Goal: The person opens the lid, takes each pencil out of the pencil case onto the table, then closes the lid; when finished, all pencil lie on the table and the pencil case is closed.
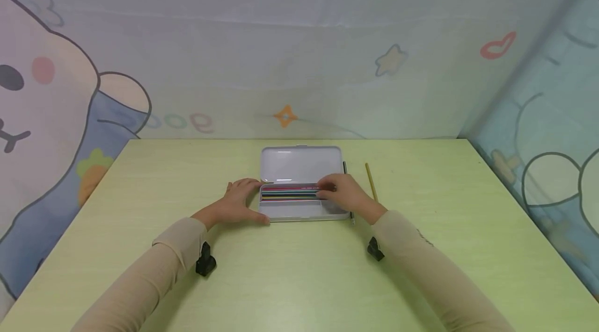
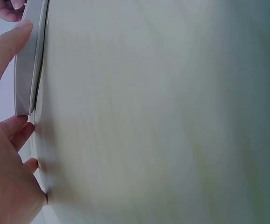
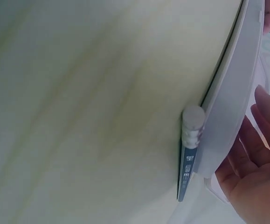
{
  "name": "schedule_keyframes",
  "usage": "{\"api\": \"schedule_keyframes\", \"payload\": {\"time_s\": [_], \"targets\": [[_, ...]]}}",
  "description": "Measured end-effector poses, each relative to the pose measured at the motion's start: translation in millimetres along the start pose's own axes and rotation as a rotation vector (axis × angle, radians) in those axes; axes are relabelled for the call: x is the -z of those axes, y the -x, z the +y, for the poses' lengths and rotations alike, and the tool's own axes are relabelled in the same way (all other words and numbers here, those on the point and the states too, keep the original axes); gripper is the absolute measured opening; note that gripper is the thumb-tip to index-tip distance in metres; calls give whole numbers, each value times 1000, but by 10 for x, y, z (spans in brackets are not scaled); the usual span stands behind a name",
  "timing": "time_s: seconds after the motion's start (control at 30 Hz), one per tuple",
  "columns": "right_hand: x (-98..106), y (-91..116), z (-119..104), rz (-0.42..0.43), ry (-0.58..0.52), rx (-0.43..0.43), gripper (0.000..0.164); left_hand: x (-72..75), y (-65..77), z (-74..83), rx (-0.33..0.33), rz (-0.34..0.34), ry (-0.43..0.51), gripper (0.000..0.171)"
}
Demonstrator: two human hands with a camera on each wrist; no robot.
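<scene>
A flat white pencil case [image 1: 290, 211] lies on the table with its lid [image 1: 301, 164] raised at the back. Several coloured pencils [image 1: 285, 193] lie side by side in its rear compartment. My left hand [image 1: 236, 203] grips the left end, thumb at the front wall [image 2: 26, 70] and fingers by the back corner. Over the right part of the case, my right hand [image 1: 346, 194] has thumb and fingertips at the pencils' right ends. Whether it pinches a pencil is hidden. A dark pencil with a white eraser [image 3: 193, 119] lies against the right outer side.
A yellow pencil [image 1: 370, 178] lies on the table to the right, partly behind the right wrist. The pale green tabletop [image 1: 299, 275] meets a printed cloth [image 1: 318, 77] at its back edge. A small black device [image 1: 205, 260] hangs under the left sleeve.
</scene>
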State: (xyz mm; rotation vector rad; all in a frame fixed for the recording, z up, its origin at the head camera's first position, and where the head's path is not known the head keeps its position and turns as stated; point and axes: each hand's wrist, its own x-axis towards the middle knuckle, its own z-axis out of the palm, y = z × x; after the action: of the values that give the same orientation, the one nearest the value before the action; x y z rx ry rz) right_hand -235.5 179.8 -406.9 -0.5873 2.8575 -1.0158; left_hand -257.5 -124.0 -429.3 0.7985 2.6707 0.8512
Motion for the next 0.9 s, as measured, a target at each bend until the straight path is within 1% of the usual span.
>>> {"api": "schedule_keyframes", "payload": {"time_s": [0.1,0.2,0.33,0.43,0.53,0.77,0.9], "targets": [[-5,-4,-11,-6,10,-6,22,-2,-1,3,0,0,-2,94],[-21,-12,-4,-25,-17,-36,22,-3,-1,5,4,1,-4,94],[-52,-26,11,-42,-36,-52,23,-3,1,11,9,-2,-10,95],[-67,-29,3,-46,-29,-45,23,-2,5,14,10,-2,-19,96],[-80,-33,-20,-53,-29,-58,24,-2,9,18,9,-1,-20,96],[-108,-45,-59,-64,-10,-112,24,-9,2,9,7,-2,-15,96],[-107,-46,-79,-62,-1,-129,23,-17,-11,-10,14,-6,-24,96]]}}
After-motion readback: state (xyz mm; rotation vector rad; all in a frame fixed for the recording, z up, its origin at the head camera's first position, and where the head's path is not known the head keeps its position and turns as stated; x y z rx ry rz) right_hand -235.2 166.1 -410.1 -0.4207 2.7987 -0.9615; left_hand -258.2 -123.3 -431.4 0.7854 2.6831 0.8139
